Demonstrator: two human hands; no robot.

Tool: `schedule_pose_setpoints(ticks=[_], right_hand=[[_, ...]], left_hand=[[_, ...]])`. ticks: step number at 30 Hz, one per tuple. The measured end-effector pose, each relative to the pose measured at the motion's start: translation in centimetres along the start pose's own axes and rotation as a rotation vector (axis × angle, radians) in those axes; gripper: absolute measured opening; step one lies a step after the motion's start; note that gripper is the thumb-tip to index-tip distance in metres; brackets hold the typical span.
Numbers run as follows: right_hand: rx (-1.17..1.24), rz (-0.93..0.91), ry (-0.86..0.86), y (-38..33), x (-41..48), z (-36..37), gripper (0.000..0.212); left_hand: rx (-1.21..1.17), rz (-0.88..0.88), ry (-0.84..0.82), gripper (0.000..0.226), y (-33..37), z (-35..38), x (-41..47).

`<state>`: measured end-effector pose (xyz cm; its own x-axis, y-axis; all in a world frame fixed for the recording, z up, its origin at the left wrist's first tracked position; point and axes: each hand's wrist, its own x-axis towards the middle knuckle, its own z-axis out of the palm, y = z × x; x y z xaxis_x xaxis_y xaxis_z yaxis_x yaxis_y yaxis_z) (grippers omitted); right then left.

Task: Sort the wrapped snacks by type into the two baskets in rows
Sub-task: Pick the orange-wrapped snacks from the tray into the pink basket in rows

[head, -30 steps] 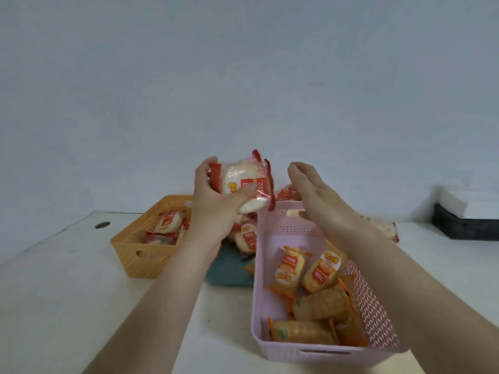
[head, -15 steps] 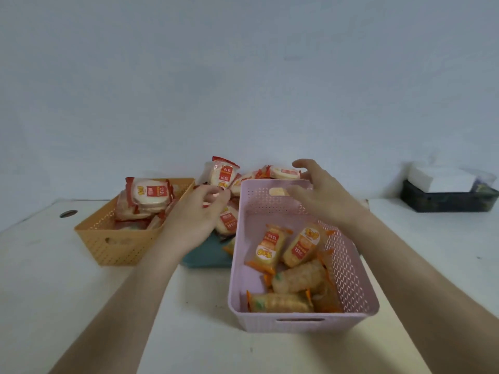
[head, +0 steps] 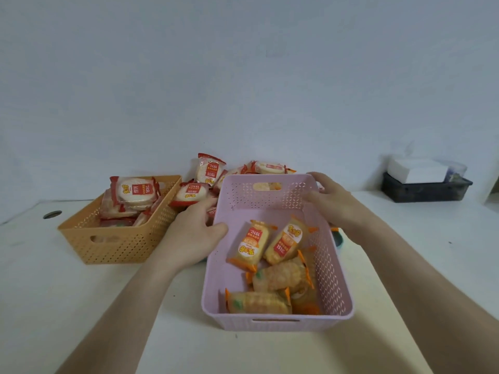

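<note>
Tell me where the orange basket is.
In the head view the orange basket sits left of the pink basket, with the left hand between them.

1 orange basket, 1 pink basket, approx. 5 orange-wrapped rolls, min. 6 red-wrapped rounds
</note>
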<state>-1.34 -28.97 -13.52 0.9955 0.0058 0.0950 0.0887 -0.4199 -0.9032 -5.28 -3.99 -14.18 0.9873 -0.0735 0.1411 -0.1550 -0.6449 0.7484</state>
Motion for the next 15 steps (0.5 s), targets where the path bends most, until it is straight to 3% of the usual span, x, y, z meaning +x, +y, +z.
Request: schedule_pose_setpoints(ticks=[3, 11, 15], right_hand=[[-0.084, -0.019, -0.011, -0.3, -0.6, 0.3, 0.031], [-0.221, 0.012, -0.111, -0.5, -1.9, 0.6, 0.03], [-0.16, 0.067, -0.133, -0.1, -2.1, 0.1, 0.025]], left_hand=[[-0.004, -0.046, -0.045, 0.055, 0.5, -0.9, -1.5], [-0.106, -0.201, -0.335, 0.083, 0.8, -1.7, -4.5], [-0.125, -0.263, -0.337, 0.074, 0.5, -1.7, -3.8]])
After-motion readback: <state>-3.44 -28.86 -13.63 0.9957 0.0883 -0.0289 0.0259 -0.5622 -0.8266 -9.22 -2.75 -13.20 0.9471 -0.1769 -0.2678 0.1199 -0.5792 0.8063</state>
